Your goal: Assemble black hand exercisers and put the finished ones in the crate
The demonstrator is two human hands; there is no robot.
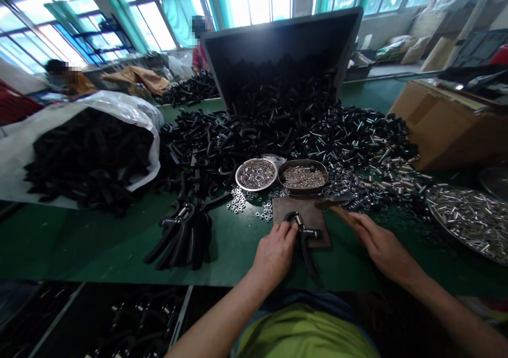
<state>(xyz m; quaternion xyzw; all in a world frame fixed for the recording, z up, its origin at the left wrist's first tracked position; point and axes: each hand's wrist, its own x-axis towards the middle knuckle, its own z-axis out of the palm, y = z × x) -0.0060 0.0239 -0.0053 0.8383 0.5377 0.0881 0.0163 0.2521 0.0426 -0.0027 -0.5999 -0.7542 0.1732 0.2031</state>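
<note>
On a brown metal plate point(280, 207) lies a black hand grip with a silver spring point(307, 247). My left hand point(277, 247) is closed on its upper left part, and one of its handles points down past the plate. My right hand point(381, 244) is closed around the wooden handle of a hammer point(343, 215), whose dark head is above the plate's right corner. Behind the plate stand a round dish of small metal parts point(256, 174) and an oval tin of small pins point(304, 178). Several black grips point(184, 236) lie together at the left.
Black handles point(273, 99) spill from a large tipped bin point(286, 35). A white sack point(154, 130) is at left, a cardboard box point(444, 120) and a tray of metal tubes point(472, 223) at right. Two people are in the background.
</note>
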